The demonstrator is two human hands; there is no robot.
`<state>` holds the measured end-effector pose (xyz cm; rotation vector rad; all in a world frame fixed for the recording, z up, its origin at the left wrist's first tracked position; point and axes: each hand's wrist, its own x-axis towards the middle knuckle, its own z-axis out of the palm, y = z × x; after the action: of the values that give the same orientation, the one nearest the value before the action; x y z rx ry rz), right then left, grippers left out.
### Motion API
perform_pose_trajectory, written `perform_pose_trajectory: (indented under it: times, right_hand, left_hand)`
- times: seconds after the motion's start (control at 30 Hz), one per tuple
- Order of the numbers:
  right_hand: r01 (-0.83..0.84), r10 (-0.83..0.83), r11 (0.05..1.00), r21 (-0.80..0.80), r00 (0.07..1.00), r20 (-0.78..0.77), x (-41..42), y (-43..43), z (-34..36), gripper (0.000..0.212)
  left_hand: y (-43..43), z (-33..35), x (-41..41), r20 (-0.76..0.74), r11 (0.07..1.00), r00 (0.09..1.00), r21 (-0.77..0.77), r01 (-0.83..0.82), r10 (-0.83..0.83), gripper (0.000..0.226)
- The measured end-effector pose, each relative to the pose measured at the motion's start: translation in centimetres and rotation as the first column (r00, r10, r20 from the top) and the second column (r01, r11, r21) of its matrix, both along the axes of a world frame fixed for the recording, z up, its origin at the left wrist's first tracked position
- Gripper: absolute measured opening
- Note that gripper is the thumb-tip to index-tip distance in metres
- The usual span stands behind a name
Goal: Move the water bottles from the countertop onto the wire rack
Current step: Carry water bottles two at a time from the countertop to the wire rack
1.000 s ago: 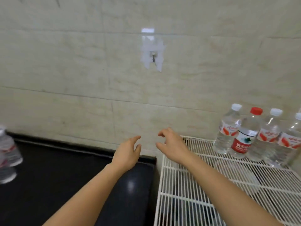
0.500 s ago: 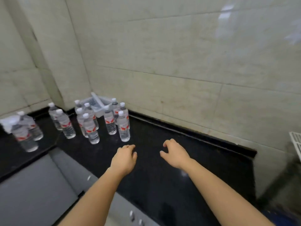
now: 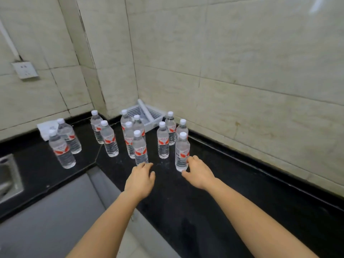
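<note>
Here my right hand (image 3: 200, 173) reaches out over the black table (image 3: 232, 183), its fingers (image 3: 191, 160) spread apart and touching the lower side of the nearest water bottle (image 3: 182, 152), with the thumb low by the bottle's base; they are not closed round it. My left hand (image 3: 140, 180) hovers palm down, fingers (image 3: 144, 165) loosely apart and holding nothing, their tips just at the foot of a second bottle (image 3: 140, 148). Both bottles stand upright with white caps and red-and-white labels. Behind them more of the same bottles stand upright on the table in a loose cluster: a few between my hands and the corner, a pair (image 3: 64, 144) well off to the left near a folded white cloth (image 3: 45, 127). A white perforated basket (image 3: 149, 116) sits tilted in the corner against the tiled wall (image 3: 242, 71). A wall socket (image 3: 25, 69) is mounted high on the left, and the edge of a metal sink (image 3: 9, 175) shows at the far left.
</note>
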<state>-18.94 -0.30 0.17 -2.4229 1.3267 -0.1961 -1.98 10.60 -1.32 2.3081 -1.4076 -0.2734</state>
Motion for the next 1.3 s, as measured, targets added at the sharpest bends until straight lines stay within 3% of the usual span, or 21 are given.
perform_pose_trajectory:
  times: [0.23, 0.33, 0.57, 0.8, 0.97, 1.13, 1.3]
  right_hand:
    - [0.127, -0.117, 0.98, -0.156, 0.991, 0.071, 6.2, -9.4, 0.5, 0.045]
    - [0.162, -0.161, 0.963, -0.214, 0.987, 0.018, 7.4, -12.0, 0.4, 0.048]
    - [0.096, -0.115, 0.977, -0.189, 0.989, -0.094, 7.8, -14.4, -1.4, 0.061]
    - [0.021, -0.076, 0.957, -0.29, 0.981, -0.178, 7.2, -12.9, -2.3, 0.046]
    - [0.125, -0.127, 0.978, -0.17, 0.992, -0.001, 7.7, -10.0, -2.6, 0.036]
    - [0.212, -0.208, 0.97, -0.122, 0.977, 0.043, 8.1, -6.6, -2.5, 0.025]
    - [0.418, -0.423, 0.906, 0.062, 0.893, 0.156, 5.5, -3.6, -1.5, 0.023]
  left_hand:
    - [-7.1, 0.9, 8.7, 0.001, 0.997, 0.998, -0.031, -0.065, 0.065, 0.049]
    - [-9.5, 1.0, 11.8, -0.01, 0.994, 0.997, -0.069, -0.083, 0.083, 0.049]
    - [-14.2, 0.5, 15.0, -0.032, 0.995, 0.998, -0.082, -0.05, 0.048, 0.057]
    - [-14.2, -1.1, 15.2, 0.023, 0.997, 0.999, -0.066, 0.045, -0.043, 0.045]
    - [-11.7, -1.4, 15.7, 0.029, 0.996, 0.997, -0.054, 0.074, -0.072, 0.044]
    - [-9.1, -1.2, 15.4, 0.066, 0.981, 0.981, -0.053, 0.185, -0.182, 0.042]
    - [-6.7, -0.9, 14.7, 0.12, 0.939, 0.938, -0.074, 0.336, -0.326, 0.04]
